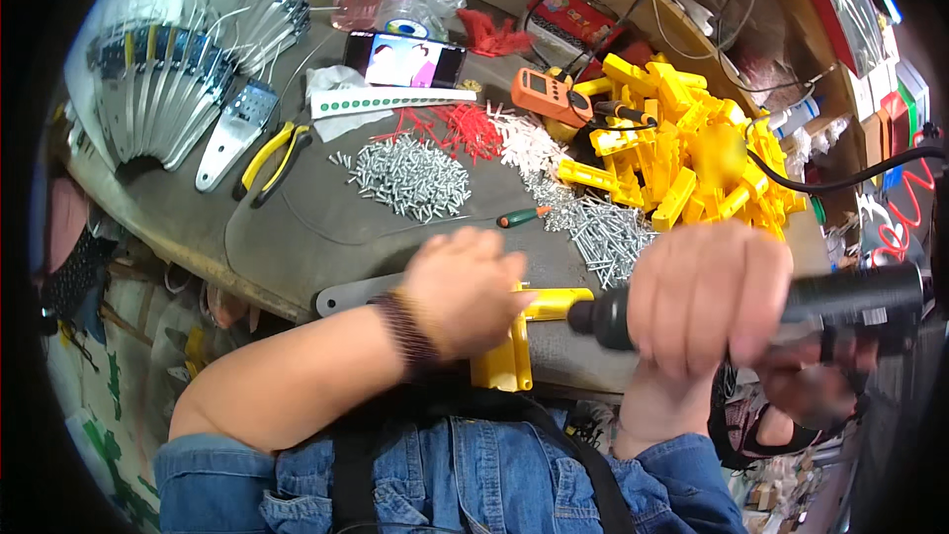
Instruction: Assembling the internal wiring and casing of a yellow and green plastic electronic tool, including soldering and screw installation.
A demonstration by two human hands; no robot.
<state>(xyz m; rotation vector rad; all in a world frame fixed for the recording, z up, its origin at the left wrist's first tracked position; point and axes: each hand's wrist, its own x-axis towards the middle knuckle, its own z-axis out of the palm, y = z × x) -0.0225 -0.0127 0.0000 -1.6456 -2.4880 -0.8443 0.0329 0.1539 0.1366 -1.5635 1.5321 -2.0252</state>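
Note:
My right hand (707,297) is wrapped round a black power screwdriver (855,302). The tool lies nearly level, its nose pointing left toward a yellow plastic part (506,361). Over that part, at the table's near edge, sits my left hand (460,287), closed on it with the fingers curled and slightly blurred. One yellow arm (559,304) of the part sticks out to the right, close to the screwdriver's nose. From under my left wrist a flat grey metal plate (351,295) with a hole reaches left. My hand hides where plate and plastic meet.
Ahead lie piles of short screws (410,176), long screws (608,237), and red pieces (470,131). Yellow plastic parts (692,148) are heaped at right, beside an orange meter (549,94). Pliers (272,163), fanned metal plates (158,89) and a phone (405,59) stand farther left.

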